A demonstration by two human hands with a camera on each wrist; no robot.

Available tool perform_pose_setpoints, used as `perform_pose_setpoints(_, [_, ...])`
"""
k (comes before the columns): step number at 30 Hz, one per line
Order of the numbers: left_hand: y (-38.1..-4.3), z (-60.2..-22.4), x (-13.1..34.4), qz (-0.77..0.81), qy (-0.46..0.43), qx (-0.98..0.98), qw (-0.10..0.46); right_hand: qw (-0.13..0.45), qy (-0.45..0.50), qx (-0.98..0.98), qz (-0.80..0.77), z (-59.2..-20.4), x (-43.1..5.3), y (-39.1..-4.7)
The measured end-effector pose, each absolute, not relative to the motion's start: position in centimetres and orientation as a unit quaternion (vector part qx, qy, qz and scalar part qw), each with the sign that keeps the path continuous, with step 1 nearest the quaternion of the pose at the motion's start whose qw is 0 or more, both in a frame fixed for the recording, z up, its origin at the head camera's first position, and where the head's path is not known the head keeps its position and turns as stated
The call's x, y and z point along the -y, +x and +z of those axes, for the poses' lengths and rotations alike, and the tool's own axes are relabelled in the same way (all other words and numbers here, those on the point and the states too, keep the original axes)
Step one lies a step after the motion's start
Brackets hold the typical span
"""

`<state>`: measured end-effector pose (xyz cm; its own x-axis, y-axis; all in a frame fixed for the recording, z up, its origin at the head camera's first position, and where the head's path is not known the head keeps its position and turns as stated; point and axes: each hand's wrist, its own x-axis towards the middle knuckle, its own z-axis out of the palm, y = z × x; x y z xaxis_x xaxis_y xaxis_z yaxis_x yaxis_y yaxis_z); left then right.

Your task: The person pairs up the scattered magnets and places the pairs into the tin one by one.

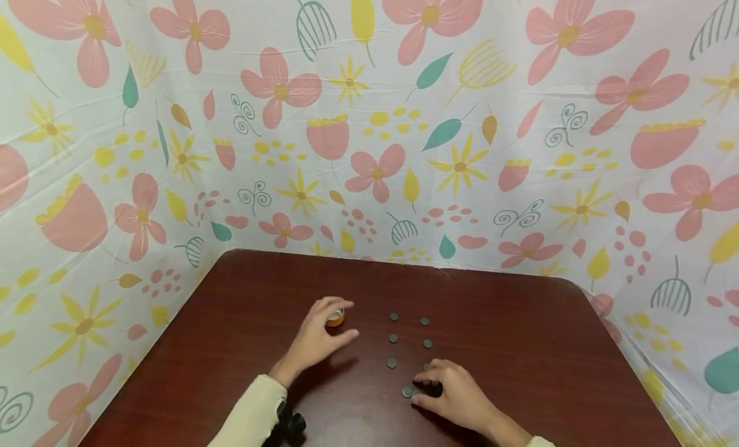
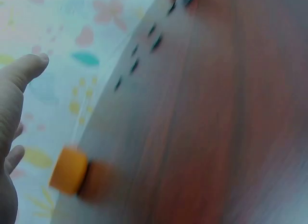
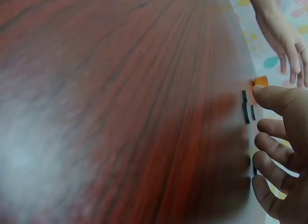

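Observation:
Several small dark grey discs (image 1: 393,338) lie flat on the table in two rough columns. My right hand (image 1: 458,396) is low over the near end of them, thumb and fingers parted, with a disc (image 1: 407,392) right by the fingertips. Its fingers are loosely bent in the right wrist view, and one disc (image 1: 426,366) is partly hidden behind them. My left hand (image 1: 316,335) hovers with thumb and fingers spread beside a small round orange object (image 1: 336,320) with a pale inside. In the left wrist view that orange object (image 2: 70,170) stands apart from the fingers.
The dark red-brown wooden table (image 1: 496,312) has rounded far corners. A floral cloth (image 1: 369,113) hangs behind it and along both sides. A black device (image 1: 290,424) is strapped at my left wrist, by the pale sleeve (image 1: 251,412).

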<state>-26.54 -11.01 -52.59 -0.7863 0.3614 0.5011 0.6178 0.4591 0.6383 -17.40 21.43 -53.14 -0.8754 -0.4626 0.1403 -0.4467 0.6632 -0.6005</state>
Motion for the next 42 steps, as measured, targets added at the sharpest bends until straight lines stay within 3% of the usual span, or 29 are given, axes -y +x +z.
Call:
perform_pose_setpoints(9, [-28.9, -54.3, 14.2, -0.461, -0.202, 0.862, 0.061, 0.017, -0.235, -0.918, -0.319, -53.3, -20.4, -17.4])
perform_pose_setpoints(19, [-30.1, -55.4, 14.6, -0.486, -0.181, 0.855, 0.025, 0.01, -0.232, -0.921, -0.312, -53.3, -20.2, -17.4])
perform_pose_setpoints(42, [-30.6, -55.8, 14.6, -0.487, -0.161, 0.858, 0.018, 0.0, -0.24, -0.911, -0.334, -53.4, -19.8, -17.5])
